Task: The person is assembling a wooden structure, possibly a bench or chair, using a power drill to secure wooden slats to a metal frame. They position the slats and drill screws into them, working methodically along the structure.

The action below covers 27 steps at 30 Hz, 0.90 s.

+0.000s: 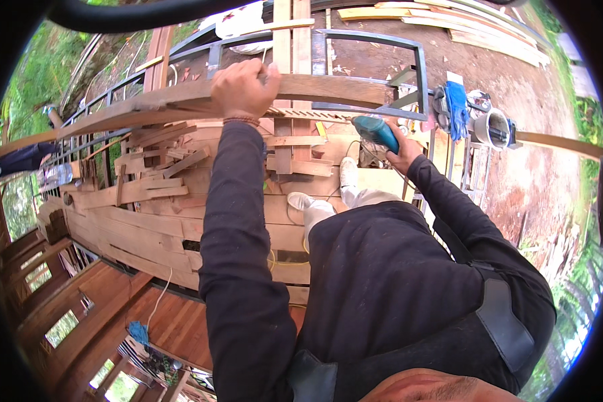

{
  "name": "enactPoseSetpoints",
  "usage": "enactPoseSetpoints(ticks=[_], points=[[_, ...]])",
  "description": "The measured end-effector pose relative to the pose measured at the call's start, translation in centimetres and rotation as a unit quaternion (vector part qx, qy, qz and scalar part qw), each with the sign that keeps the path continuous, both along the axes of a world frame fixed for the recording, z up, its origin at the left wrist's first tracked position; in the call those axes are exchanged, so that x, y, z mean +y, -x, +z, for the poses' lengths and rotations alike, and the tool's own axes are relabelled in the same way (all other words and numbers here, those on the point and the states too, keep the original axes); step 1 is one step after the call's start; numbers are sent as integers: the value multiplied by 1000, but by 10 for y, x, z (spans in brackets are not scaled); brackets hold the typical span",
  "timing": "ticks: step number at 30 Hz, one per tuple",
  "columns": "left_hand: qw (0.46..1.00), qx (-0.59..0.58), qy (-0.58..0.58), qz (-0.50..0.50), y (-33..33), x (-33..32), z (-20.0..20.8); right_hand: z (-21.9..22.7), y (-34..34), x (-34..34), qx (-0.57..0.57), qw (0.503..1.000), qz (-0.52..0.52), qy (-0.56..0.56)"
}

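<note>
My left hand (244, 86) is closed over the top edge of a long, slightly curved wooden beam (335, 88), its fingers curled and a thin band round the wrist. The beam runs across the upper part of the view, from far left to the metal frame. My right hand (406, 149) is wrapped round the rear of a teal power tool (376, 132) just below the beam's right end. A pale, ridged bar (308, 114) lies in line with the tool's front, along the beam's lower side. Whether it joins the tool cannot be made out.
A dark metal frame (423, 74) stands behind the beam. Blue gloves (456, 107) and a grey bucket (494, 128) are to the right. Offcuts (167, 167) lie on the planks at left. A yellow cord (272, 260) lies by my feet. Boards (449, 20) are stacked far right.
</note>
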<state>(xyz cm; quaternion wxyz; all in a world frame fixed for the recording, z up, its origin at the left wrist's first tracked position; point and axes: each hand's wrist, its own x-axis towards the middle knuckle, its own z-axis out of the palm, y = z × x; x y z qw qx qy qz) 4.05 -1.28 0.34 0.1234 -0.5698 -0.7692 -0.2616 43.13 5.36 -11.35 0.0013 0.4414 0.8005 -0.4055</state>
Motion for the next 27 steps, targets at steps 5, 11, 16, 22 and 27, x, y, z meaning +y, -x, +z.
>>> enactPoseSetpoints(ticks=[5,11,16,22,27], points=[[999,40,-6,-4,0,11,-1,-26,-1,3,7,1000,9,26],[999,33,-17,3,-1,5,-3,-8,16,-16,-93,996,17,-1],[999,31,-35,-1,-2,10,-2,-26,10,-28,-73,996,54,-5],[998,49,-49,-2,-1,10,-2,-31,21,-28,-95,991,87,-29],[997,61,-53,2,2,13,-7,-21,38,-34,-136,985,105,-28]])
